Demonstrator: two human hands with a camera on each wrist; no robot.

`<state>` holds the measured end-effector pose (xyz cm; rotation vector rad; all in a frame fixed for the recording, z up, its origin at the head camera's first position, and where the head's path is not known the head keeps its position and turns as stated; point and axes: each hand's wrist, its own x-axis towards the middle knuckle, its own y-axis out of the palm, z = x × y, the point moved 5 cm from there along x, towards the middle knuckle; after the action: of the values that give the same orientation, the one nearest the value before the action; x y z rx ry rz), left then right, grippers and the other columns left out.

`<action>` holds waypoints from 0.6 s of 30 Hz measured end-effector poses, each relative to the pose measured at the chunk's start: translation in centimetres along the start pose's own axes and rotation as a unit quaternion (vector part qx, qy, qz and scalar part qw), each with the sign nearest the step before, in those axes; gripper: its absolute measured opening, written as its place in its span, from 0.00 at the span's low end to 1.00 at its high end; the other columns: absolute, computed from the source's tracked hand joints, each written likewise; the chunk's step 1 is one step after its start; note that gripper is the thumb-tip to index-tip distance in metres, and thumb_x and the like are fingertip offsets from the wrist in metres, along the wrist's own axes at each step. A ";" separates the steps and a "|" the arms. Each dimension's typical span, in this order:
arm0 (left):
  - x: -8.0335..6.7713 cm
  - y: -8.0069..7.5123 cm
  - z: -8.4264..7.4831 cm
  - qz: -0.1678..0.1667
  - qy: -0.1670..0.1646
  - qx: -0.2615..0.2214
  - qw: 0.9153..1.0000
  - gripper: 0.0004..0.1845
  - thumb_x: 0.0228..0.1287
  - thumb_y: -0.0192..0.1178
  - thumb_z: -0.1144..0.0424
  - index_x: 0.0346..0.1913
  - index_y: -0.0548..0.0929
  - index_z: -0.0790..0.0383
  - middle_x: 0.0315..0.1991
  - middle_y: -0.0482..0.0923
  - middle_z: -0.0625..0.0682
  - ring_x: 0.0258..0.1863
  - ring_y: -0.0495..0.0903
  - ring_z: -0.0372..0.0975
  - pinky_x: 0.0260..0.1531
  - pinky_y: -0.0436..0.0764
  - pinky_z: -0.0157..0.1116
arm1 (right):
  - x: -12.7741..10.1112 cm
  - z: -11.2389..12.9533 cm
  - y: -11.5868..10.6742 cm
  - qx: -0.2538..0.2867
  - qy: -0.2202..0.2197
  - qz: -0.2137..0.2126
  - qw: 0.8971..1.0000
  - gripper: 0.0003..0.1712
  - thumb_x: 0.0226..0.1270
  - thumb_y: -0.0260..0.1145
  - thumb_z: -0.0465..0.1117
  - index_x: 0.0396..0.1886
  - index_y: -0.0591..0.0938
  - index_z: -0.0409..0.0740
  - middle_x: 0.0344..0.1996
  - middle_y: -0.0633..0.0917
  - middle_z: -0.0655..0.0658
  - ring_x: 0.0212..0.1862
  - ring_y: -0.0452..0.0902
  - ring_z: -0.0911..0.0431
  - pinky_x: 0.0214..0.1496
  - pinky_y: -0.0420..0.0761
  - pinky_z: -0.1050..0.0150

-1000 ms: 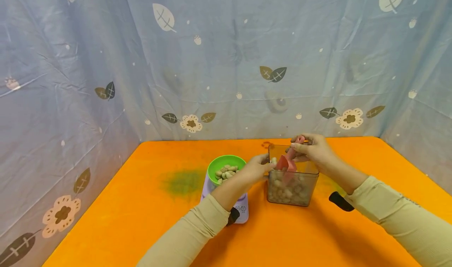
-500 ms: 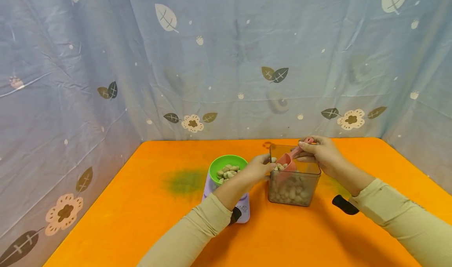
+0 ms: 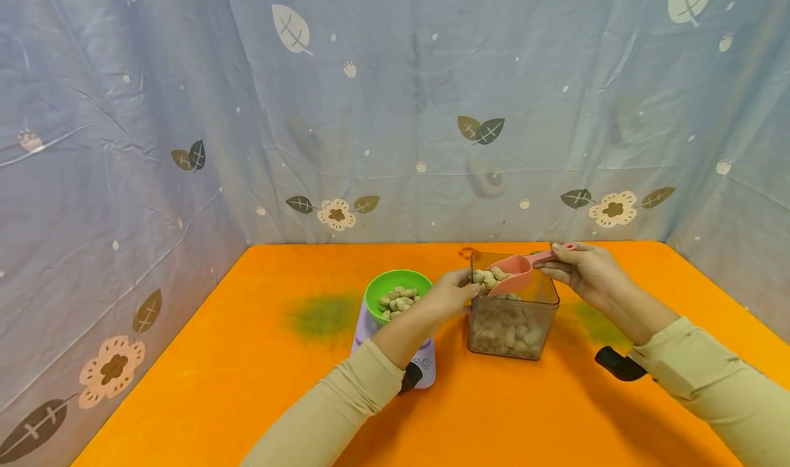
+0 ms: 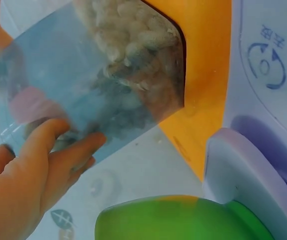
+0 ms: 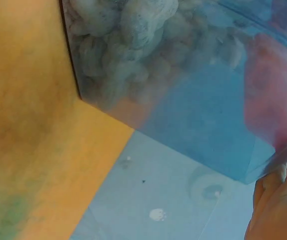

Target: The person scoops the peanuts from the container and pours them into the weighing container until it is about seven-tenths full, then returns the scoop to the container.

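Observation:
A clear, smoky plastic container (image 3: pixel 514 330) of unshelled peanuts stands on the table. My left hand (image 3: pixel 452 294) grips its left wall near the rim; in the left wrist view the fingers (image 4: pixel 73 155) lie along the outside of that wall. My right hand (image 3: pixel 586 271) pinches the handle of a pink scoop (image 3: pixel 517 275) at the container's right side. The scoop lies nearly level at the container's mouth, its bowl toward the left wall, with several peanuts (image 3: pixel 490 278) in and before it. Through the wall, the right wrist view shows the pink scoop (image 5: pixel 273 95) above the peanuts.
Left of the container stands a purple kitchen scale (image 3: pixel 424 367) bearing a green bowl (image 3: pixel 378 285) with peanuts inside. My left forearm passes in front of part of it. A patterned curtain (image 3: pixel 395 110) encloses the orange table (image 3: pixel 247 357) at the back and sides.
My right hand has moved right and tipped the scoop from steep to nearly level, raising it with peanuts toward the container's mouth. The left hand keeps its grip on the container.

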<state>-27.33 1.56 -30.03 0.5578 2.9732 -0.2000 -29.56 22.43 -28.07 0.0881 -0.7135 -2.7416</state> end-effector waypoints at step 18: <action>-2.4 -3.1 -0.4 -0.009 0.030 -0.002 1.000 0.27 0.77 0.44 0.69 0.74 0.55 0.70 0.71 0.59 0.65 0.68 0.64 0.56 0.64 0.70 0.47 | -0.9 1.1 -1.5 0.149 -0.007 0.011 0.989 0.20 0.76 0.44 0.30 0.33 0.82 0.30 0.32 0.85 0.33 0.35 0.86 0.45 0.42 0.86 0.60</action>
<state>-26.25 -2.14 -29.00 0.5469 3.0364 -0.1823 -29.30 24.43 -27.83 0.1254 -1.1169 -2.5973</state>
